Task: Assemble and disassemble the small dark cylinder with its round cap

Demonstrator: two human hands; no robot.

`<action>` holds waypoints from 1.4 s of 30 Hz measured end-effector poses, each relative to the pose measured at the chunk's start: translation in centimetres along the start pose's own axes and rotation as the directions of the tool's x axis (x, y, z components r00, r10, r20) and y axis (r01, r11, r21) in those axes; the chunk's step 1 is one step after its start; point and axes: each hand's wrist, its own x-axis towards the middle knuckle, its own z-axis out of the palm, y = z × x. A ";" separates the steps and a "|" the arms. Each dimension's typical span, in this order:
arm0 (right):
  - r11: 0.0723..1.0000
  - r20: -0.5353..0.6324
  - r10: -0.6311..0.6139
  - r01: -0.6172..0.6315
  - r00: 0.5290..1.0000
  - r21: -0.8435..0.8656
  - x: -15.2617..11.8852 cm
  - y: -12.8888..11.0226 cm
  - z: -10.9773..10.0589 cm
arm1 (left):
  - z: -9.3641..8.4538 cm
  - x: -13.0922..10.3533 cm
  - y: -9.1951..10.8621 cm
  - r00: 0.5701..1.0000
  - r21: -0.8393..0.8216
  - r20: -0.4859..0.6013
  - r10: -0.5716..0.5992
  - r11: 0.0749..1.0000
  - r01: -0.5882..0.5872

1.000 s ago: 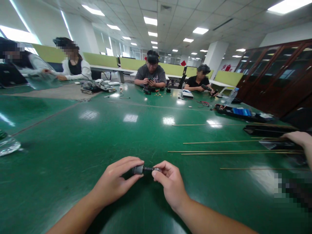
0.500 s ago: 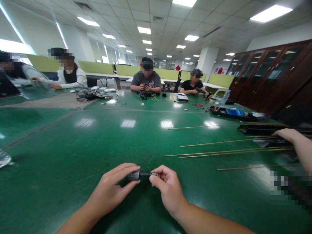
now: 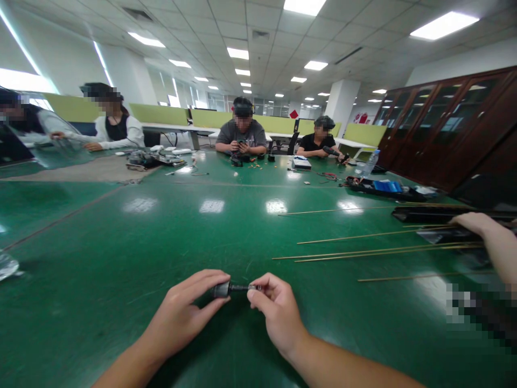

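Note:
Near the front of the green table (image 3: 161, 237), my left hand (image 3: 186, 307) grips a dark cylindrical piece (image 3: 221, 290) between thumb and fingers. A thin dark shaft (image 3: 239, 288) runs from it to the right. My right hand (image 3: 278, 310) pinches the shaft's far end, where a small ribbed metallic part (image 3: 256, 288) partly shows between the fingertips. Both hands are just above the tabletop. The details of the piece are too small to tell.
Several thin brass-coloured rods (image 3: 343, 254) lie at the right, beside another person's hand (image 3: 476, 222) on dark trays. A black tray with blue items (image 3: 388, 186), a bottle (image 3: 370, 163) and a white box (image 3: 301, 163) are farther back. Several people sit around.
The dark cylinder and my left hand have shifted very slightly left, and a little more of the shaft shows. My right hand keeps its pinch. The view has shifted slightly.

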 end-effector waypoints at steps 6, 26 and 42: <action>1.000 -0.005 -0.006 0.006 1.000 0.003 -0.1 -0.1 0.0 | -0.1 0.1 0.1 1.000 0.003 -0.014 0.005 1.000 -0.005; 1.000 -0.015 0.011 -0.011 1.000 0.006 -0.3 -0.1 0.0 | -0.3 0.0 -0.2 1.000 -0.044 -0.014 0.012 0.999 -0.013; 1.000 -0.023 0.016 -0.016 1.000 0.002 -0.2 -0.3 0.0 | -0.6 0.3 0.1 1.000 -0.032 -0.028 0.012 0.999 -0.013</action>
